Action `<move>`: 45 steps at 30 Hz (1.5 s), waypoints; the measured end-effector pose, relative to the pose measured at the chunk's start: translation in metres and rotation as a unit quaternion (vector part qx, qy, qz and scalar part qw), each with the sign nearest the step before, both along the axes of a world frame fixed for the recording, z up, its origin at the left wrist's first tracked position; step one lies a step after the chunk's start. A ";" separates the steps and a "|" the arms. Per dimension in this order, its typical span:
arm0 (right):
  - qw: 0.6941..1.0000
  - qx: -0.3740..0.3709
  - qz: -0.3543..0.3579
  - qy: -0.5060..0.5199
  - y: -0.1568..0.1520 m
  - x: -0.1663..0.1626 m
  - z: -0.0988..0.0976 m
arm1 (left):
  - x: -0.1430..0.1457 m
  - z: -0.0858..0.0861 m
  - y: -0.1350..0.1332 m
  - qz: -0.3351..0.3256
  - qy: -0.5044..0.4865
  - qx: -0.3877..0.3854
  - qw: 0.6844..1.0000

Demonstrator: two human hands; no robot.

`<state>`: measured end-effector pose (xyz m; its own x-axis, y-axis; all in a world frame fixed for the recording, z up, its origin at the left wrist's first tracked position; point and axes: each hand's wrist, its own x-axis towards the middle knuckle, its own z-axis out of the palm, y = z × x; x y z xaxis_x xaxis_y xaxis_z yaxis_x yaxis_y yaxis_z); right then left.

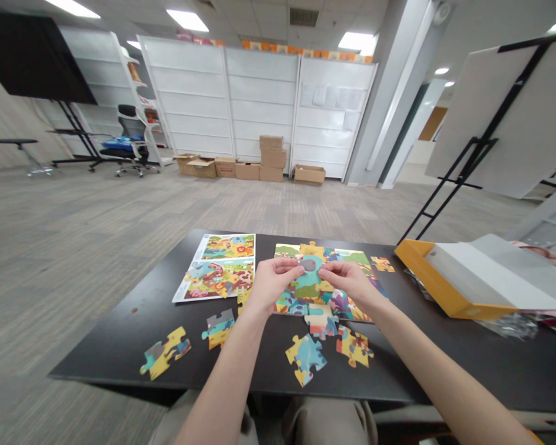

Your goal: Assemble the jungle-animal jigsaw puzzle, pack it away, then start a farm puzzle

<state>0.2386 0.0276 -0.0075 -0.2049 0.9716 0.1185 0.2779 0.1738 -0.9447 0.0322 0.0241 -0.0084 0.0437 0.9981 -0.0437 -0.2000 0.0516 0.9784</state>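
Observation:
My left hand [278, 278] and my right hand [347, 281] meet over a colourful jigsaw board [287, 306]. Between their fingertips is a blue puzzle piece [309, 265] with a grey patch, pinched at its left and right edges. Just below the board's front edge, a pale piece [322, 321] overlaps it. Closer to me lie a blue-and-yellow piece [307, 358] and a yellow piece [354, 346]. Left of my left forearm rest a grey-and-orange piece [219, 327] and yellow pieces [167, 353]. My hands hide part of the board.
A printed picture sheet [183, 290] lies on the black table [120, 340], left of the board. One loose piece [382, 264] sits at the board's right. Farther right stand an open yellow box [438, 281] and crumpled clear plastic [509, 326].

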 end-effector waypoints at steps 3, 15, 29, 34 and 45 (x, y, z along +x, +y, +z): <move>1.000 -0.003 -0.006 0.013 0.001 0.001 -0.002 | 0.001 -0.001 0.001 -0.009 -0.002 -0.007 1.000; 1.000 -0.007 -0.010 -0.002 0.004 0.004 -0.006 | 0.002 -0.004 0.000 0.000 0.007 0.041 0.999; 0.998 0.035 0.029 -0.049 0.005 0.007 -0.008 | -0.003 -0.003 -0.003 0.006 0.019 0.074 0.997; 0.977 0.144 0.032 -0.153 0.006 0.011 -0.005 | -0.018 0.003 -0.004 0.013 0.030 0.064 0.997; 0.888 0.253 0.111 -0.369 0.023 0.025 -0.031 | -0.064 0.002 0.001 0.104 0.055 0.086 0.989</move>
